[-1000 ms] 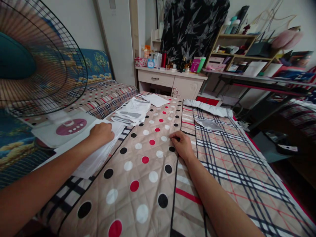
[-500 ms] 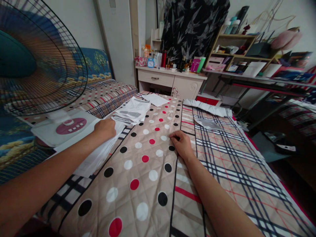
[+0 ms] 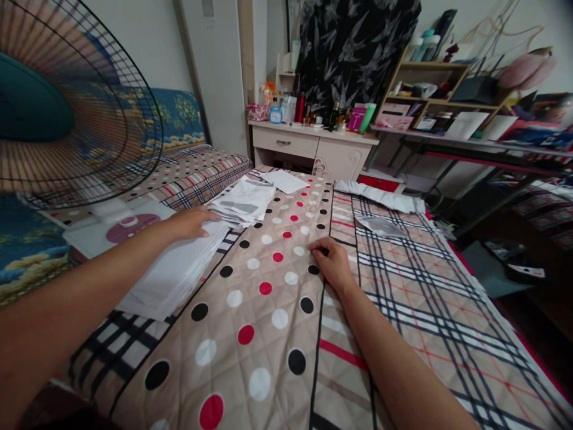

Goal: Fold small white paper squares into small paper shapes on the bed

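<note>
My left hand (image 3: 192,223) lies on the far end of a stack of white paper sheets (image 3: 179,269) at the left edge of the bed, its fingers stretched out. Just beyond its fingertips is a second pile of printed papers (image 3: 244,200) with grey shapes on them. My right hand (image 3: 331,258) rests on the polka-dot quilt (image 3: 268,298), thumb and fingertips curled together with nothing visible in them. A single white sheet (image 3: 285,181) lies behind the printed pile. To the right are a loose grey-white paper piece (image 3: 379,226) and a folded silvery strip (image 3: 380,197).
A standing fan (image 3: 80,119) looms close at the upper left, its white base with a pink control panel (image 3: 129,226) beside the papers. A cream dresser (image 3: 286,142) with bottles stands at the foot of the bed. Cluttered shelves (image 3: 425,83) are at the right.
My left hand has gone from a closed fist on the paper stack to stretched fingers, reaching slightly farther forward. My right hand stays in place on the quilt.
</note>
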### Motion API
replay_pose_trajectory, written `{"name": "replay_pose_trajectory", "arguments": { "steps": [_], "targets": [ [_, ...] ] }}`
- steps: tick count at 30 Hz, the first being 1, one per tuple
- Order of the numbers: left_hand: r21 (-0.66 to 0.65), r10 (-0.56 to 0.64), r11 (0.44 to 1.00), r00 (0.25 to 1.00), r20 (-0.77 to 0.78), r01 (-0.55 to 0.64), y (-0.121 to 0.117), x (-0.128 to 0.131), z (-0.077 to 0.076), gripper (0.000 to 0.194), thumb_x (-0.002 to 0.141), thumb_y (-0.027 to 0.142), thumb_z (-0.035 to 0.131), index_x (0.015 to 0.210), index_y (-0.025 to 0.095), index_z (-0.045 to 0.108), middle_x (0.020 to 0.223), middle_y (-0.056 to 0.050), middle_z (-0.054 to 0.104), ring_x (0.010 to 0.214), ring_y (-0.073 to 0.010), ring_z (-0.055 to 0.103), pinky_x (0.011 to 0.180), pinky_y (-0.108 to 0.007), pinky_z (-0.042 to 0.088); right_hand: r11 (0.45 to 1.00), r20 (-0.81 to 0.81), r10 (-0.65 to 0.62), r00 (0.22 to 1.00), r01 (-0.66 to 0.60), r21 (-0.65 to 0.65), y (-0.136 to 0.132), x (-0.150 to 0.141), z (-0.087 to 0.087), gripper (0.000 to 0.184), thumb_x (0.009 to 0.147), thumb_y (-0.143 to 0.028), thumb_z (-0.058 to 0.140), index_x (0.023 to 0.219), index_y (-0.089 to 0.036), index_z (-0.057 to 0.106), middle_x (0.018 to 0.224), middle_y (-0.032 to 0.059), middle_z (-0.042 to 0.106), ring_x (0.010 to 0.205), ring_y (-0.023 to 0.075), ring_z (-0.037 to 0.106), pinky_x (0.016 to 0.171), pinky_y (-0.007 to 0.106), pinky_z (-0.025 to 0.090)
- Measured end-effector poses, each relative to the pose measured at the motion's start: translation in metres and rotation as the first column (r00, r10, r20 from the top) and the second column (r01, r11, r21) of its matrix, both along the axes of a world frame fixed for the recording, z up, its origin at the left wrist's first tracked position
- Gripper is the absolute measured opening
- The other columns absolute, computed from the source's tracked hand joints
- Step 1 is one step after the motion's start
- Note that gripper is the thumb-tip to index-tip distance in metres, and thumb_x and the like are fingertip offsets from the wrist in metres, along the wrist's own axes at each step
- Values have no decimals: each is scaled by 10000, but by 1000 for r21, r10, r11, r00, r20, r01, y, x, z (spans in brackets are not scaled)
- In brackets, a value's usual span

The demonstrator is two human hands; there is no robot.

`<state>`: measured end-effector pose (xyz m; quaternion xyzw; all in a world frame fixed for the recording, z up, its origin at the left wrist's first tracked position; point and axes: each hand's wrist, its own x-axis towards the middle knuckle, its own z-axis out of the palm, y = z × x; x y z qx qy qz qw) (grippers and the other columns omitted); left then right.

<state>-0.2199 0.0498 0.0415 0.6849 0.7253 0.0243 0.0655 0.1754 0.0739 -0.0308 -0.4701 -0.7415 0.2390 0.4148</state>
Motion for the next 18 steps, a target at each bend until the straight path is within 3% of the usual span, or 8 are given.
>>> {"name": "replay_pose_trajectory", "arguments": {
  "steps": [3, 6, 13, 18],
  "targets": [
    [-101, -158, 983, 986, -50, 153, 11, -11, -2, 620, 659, 253, 646, 1277, 239, 603, 1111, -76, 633, 959, -205, 602, 866, -245, 439, 1000, 3, 4, 1000, -4, 1, 0, 0, 0, 203, 704, -114, 519, 773, -196, 692, 833, 36, 681, 813, 181, 621, 772, 308, 478],
    [-123, -198, 974, 979, -42, 191, 17, -17, -3, 619, 644, 270, 645, 1260, 229, 611, 1116, -75, 632, 944, -198, 598, 857, -241, 441, 1000, 1, 0, 1000, 0, -3, 1, 0, 1, 206, 703, -114, 520, 777, -197, 693, 836, 38, 681, 816, 181, 621, 773, 308, 477],
    [-19, -283, 959, 959, -12, 283, 20, -27, -10, 510, 624, 306, 668, 1119, 188, 665, 1008, -63, 622, 823, -181, 578, 784, -254, 441, 1000, -1, -3, 1000, 3, -11, 1, -1, 0, 207, 706, -124, 515, 779, -192, 696, 834, 41, 676, 814, 183, 618, 772, 309, 474],
    [48, -263, 964, 965, 19, 262, 19, -22, -7, 438, 542, 320, 722, 947, 169, 648, 970, -52, 589, 743, -179, 567, 676, -268, 428, 1000, -4, 6, 1000, -6, -4, 0, 0, 1, 210, 703, -122, 510, 783, -185, 694, 831, 45, 671, 812, 185, 614, 777, 313, 470]
  ]
}}
